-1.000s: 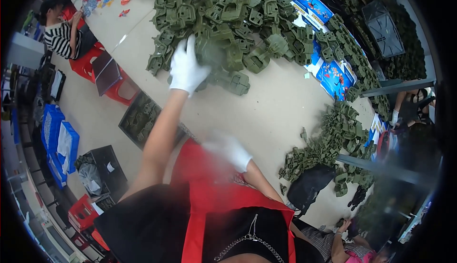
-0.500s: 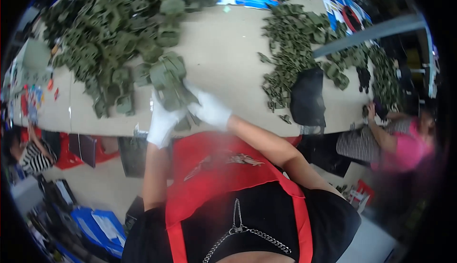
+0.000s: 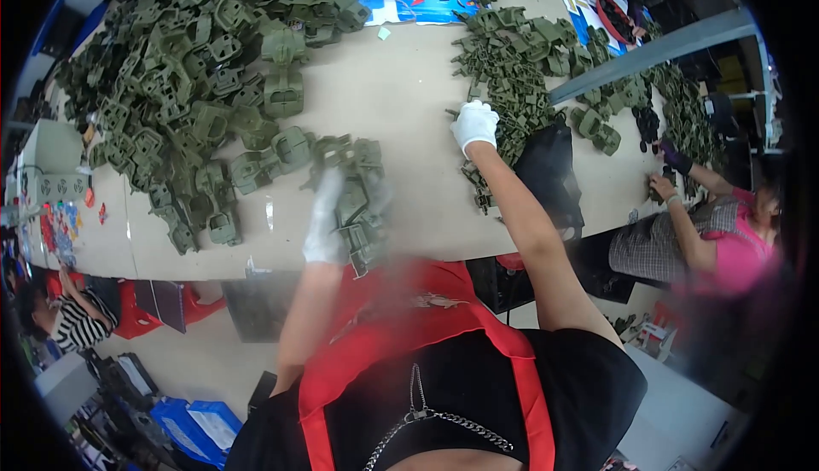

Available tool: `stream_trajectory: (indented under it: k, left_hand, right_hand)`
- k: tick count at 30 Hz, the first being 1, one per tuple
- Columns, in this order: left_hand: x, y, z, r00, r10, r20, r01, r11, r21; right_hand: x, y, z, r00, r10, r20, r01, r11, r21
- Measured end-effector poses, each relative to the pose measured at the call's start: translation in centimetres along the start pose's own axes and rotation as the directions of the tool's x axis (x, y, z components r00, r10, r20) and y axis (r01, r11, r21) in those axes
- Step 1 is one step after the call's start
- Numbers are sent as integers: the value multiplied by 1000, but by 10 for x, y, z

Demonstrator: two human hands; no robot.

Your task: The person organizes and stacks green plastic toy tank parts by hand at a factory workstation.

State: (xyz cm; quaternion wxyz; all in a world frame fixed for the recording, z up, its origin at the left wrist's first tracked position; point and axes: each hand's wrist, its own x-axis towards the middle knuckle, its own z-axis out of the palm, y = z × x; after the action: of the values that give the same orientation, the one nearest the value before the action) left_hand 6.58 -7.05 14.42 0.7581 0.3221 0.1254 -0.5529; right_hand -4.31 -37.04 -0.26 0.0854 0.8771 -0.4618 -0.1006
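Left hand (image 3: 325,218) blurred at green assembly (image 3: 359,200); right hand (image 3: 475,125) curled at small-parts pile (image 3: 517,95); both grips unclear. Grey bar (image 3: 653,57), upper right.

Bright, fairly even light on table (image 3: 384,87), soft shadows. Left hand (image 3: 326,219) motion-blurred, right hand (image 3: 475,125) sharper. Hazy smudge lower right. Fisheye-bent edges, black corners.

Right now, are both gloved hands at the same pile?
No: the right hand is at the small green parts, while the left hand is at a larger green part.
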Motion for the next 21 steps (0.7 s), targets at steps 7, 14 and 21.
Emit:
stream_trajectory:
  k: [7, 14, 21]
  left_hand:
    - [7, -8, -27, 983, 165, -75, -118, 896, 427]
    - [-30, -19, -7, 954, 295, 44, -280, 834, 475]
    - [-41, -37, 0, 804, 560, 199, -544, 557, 628]
  right_hand:
    - [-109, -25, -161, 921, -385, -67, 250, 449, 858]
    - [-168, -51, -206, 882, -426, -202, 404, 462, 789]
    - [-203, -62, -222, 903, -226, -365, 429, 505, 749]
